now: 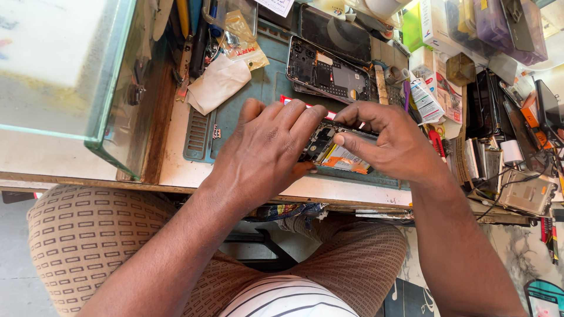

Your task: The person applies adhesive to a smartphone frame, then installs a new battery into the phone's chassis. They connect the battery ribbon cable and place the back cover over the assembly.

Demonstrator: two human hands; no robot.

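At a cluttered repair bench, a person's left hand (267,149) clamps an opened smartphone (336,154) on the teal work mat (264,88) while right hand (390,141) fingertips pinch at its exposed innards. Back cover already off, reassembly apparently undone; a second stripped handset (329,73) lies beyond, circuit boards bare and glinting.

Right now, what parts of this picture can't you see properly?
- Head view: the opened phone is mostly covered by the left hand and right hand; what the fingertips touch is hidden.
- Head view: the second opened phone has parts too small to tell.
- Head view: the tools at the top edge are cut off.
- Head view: the glass case is blurred by reflections.
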